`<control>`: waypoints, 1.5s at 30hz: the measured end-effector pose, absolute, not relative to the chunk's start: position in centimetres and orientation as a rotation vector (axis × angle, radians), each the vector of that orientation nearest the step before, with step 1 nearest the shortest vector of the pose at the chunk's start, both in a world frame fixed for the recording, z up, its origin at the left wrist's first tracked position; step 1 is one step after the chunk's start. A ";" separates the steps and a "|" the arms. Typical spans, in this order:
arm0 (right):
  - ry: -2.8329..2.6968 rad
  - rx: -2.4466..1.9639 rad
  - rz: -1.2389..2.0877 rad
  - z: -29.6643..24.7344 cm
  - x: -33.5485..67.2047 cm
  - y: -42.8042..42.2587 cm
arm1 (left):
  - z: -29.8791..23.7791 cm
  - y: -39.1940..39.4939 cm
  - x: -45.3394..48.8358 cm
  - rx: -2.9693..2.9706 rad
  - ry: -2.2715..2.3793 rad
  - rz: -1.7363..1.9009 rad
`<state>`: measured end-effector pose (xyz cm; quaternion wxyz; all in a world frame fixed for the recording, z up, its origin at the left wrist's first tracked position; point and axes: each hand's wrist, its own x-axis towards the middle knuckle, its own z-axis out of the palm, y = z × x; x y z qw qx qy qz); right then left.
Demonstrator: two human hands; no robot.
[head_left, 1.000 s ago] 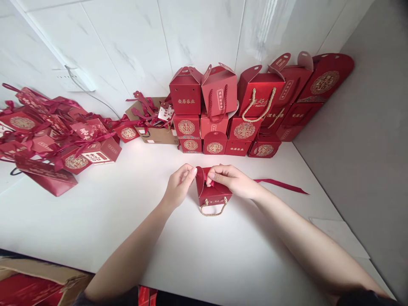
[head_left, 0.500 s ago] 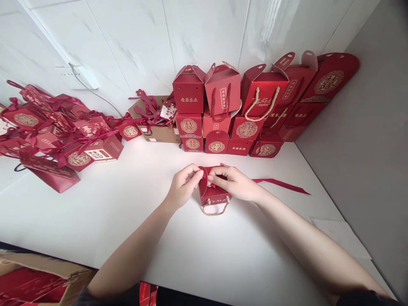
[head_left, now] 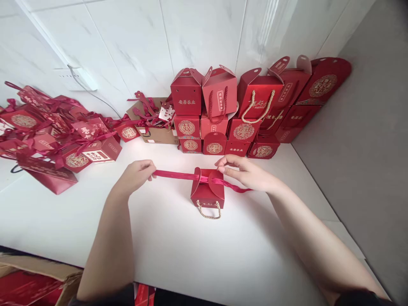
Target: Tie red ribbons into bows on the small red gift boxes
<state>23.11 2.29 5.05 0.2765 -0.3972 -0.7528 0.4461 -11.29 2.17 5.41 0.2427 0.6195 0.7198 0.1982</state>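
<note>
A small red gift box [head_left: 207, 195] with a gold rope handle [head_left: 210, 216] stands on the white table in front of me. A dark pink ribbon [head_left: 174, 174] passes through the holes in its two top flaps and trails out on the right side. My left hand [head_left: 140, 176] pinches the ribbon's left end and holds that stretch taut, left of the box. Above the box's right flap, my right hand [head_left: 244, 172] hovers with thumb and fingers apart and nothing between them. The ribbon's right tail passes below it, its tip partly hidden by that hand.
Stacked red gift boxes [head_left: 216, 136] stand against the tiled wall. Ribbon-tied boxes [head_left: 60, 131] are heaped at the left, beside a brown cardboard box [head_left: 159, 135] holding ribbons and tags. A carton [head_left: 41, 272] with red packaging sits at lower left; a grey partition [head_left: 357, 127] borders the right.
My left hand has moved left, drawing the ribbon out through the flaps, and the right tail has shortened. My right hand has let go and lifted away from the flap. The box has shifted slightly left.
</note>
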 end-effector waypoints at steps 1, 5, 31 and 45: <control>-2.039 -1.119 1.182 5.3 23.6 2.3 | 5.2 2.2 -12.0 1.718 2.089 0.415; -2.136 -1.275 1.184 6.0 25.0 2.6 | 4.2 2.6 -11.9 1.799 2.150 0.328; -2.136 -1.200 1.695 5.1 24.3 2.7 | 2.1 1.6 -3.8 1.493 1.184 0.695; -2.006 -1.081 1.592 7.9 25.2 2.0 | 6.0 2.1 -4.4 1.348 1.053 0.713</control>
